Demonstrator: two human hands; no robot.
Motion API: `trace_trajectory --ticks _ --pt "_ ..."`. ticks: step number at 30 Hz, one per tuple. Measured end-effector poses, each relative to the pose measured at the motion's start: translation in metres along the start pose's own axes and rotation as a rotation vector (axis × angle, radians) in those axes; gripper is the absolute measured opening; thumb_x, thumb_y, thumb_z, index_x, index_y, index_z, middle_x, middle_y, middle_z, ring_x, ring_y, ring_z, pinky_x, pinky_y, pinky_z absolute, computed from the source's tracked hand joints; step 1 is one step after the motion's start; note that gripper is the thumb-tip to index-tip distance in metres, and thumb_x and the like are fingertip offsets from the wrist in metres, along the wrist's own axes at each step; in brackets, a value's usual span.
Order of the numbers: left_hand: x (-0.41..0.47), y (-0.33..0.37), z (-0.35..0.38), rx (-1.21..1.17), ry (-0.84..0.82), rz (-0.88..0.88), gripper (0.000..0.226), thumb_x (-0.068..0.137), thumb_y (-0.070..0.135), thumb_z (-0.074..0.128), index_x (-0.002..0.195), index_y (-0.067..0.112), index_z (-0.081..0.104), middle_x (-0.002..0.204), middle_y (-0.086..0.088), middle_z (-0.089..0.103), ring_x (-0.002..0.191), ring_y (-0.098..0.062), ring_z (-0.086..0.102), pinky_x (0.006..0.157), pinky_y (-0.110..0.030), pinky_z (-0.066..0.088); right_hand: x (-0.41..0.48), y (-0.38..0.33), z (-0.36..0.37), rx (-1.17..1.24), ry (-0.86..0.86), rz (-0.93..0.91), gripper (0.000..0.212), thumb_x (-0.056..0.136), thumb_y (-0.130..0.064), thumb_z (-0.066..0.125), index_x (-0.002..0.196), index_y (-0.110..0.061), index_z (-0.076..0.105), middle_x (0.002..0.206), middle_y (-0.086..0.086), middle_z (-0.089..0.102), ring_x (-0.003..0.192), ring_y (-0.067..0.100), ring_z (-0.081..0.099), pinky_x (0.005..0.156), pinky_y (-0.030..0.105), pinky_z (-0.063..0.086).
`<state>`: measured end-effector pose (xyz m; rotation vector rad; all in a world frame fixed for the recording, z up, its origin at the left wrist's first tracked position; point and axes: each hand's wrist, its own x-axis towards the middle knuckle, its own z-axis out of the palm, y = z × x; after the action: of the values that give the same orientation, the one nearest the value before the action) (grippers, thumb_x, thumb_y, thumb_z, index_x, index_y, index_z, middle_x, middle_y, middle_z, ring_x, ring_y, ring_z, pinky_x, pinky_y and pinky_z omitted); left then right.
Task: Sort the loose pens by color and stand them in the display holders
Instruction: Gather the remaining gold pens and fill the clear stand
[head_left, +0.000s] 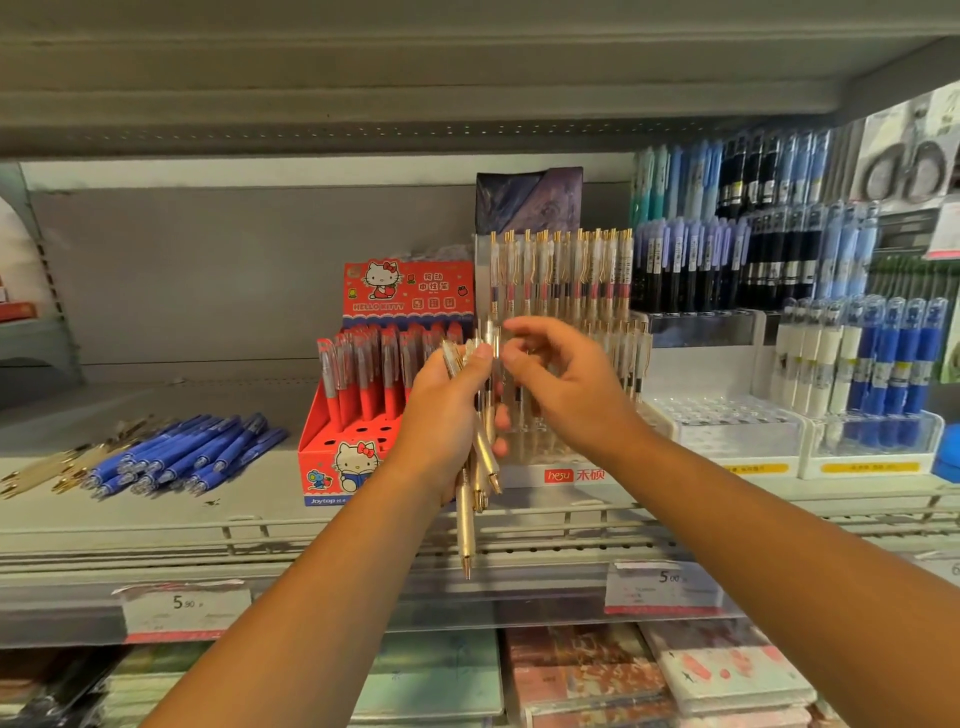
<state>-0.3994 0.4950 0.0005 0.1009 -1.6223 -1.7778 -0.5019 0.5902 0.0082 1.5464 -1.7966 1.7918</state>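
My left hand (447, 415) grips a bundle of gold pens (475, 467), tips pointing down, in front of the shelf. My right hand (566, 395) is beside it, with thumb and forefinger pinching the top of one gold pen (491, 338) in the bundle. Behind the hands stands a clear holder (563, 475) filled with gold-clipped pens. A red cartoon-cat display box (332, 457) with red pens and several empty holes stands to its left. Loose blue pens (192, 460) and a few loose gold pens (47, 470) lie on the shelf at the left.
Clear holders at the right hold white and blue pens (872, 364) above an empty clear rack (727, 421). Dark and blue pens fill tiers behind them (737, 260). A wire rail (571, 525) runs along the shelf front, with price tags (182, 608) below and notebooks (582, 670) underneath.
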Motion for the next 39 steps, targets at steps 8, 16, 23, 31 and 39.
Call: trace_trajectory --ticks 8,16,23,31,39 --pt "-0.003 0.002 0.004 0.015 -0.060 -0.048 0.023 0.102 0.033 0.050 0.116 0.016 0.058 0.085 -0.007 0.058 0.051 -0.016 0.057 0.042 -0.026 0.048 0.003 -0.002 -0.006 0.223 0.017 0.115 0.030 0.084 -0.006 0.073 0.111 -0.015 0.065 0.095 0.012 0.071 0.087 0.017 0.069 0.082 0.030 0.058" --pt "0.002 0.002 0.004 -0.125 0.122 -0.038 0.016 0.103 0.028 0.050 0.097 0.015 0.057 0.069 -0.006 0.053 0.052 -0.024 0.065 0.048 -0.041 0.057 0.008 -0.003 -0.016 0.584 0.141 0.224 0.022 0.087 0.003 0.066 0.107 -0.005 0.060 0.091 0.014 0.066 0.078 0.030 0.073 0.057 0.027 0.057" --pt "0.005 0.004 0.001 -0.192 0.213 -0.002 0.010 0.104 0.028 0.048 0.102 0.019 0.052 0.074 -0.006 0.050 0.054 -0.024 0.067 0.051 -0.044 0.058 0.015 0.002 -0.027 0.546 0.407 0.178 0.020 0.089 0.001 0.063 0.107 -0.008 0.060 0.095 0.014 0.066 0.078 0.026 0.074 0.060 0.033 0.059" --pt "0.006 0.001 -0.003 -0.075 0.298 0.014 0.019 0.103 0.031 0.048 0.096 0.013 0.047 0.069 -0.001 0.050 0.042 -0.012 0.045 0.038 -0.025 0.043 0.014 0.014 -0.030 0.006 0.548 0.081 0.027 0.088 -0.011 0.067 0.110 -0.023 0.058 0.093 -0.010 0.063 0.071 0.014 0.069 0.061 0.038 0.062" --pt "0.003 0.004 -0.002 0.003 0.295 0.012 0.018 0.102 0.033 0.050 0.088 0.021 0.051 0.064 0.004 0.052 0.044 -0.013 0.045 0.040 -0.023 0.039 0.012 0.015 -0.020 -0.210 0.306 -0.003 0.027 0.091 -0.013 0.067 0.116 -0.019 0.060 0.095 -0.012 0.060 0.082 0.011 0.065 0.070 0.039 0.061"
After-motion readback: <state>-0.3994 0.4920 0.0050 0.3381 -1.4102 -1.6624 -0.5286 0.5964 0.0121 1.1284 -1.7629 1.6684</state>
